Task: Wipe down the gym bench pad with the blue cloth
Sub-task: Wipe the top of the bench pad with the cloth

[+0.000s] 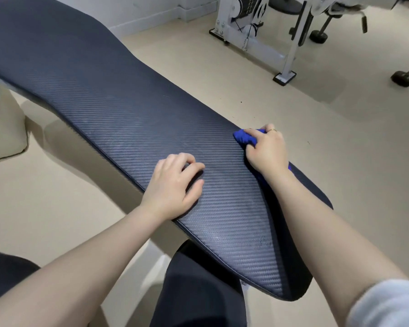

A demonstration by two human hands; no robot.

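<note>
Blue cloth (247,137), bunched, is sitting on the right edge of the bench pad (132,119); our right hand (267,149) is grasping it, fingers (253,132) curled over the wad. Our left hand (175,185) is resting on the pad's near-left edge, fingers loosely bent and gripping nothing. We are judging the wiping stroke under way; next we are needing steady downward pressure along the unwiped length.

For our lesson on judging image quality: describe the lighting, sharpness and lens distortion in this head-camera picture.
Head view: soft, even light; faint sheen on the bench pad; soft shadows under the left hand. Wide-angle bowing curves the pad. The right hand gripping the blue cloth looks slightly soft; the weave stays sharp.
</note>
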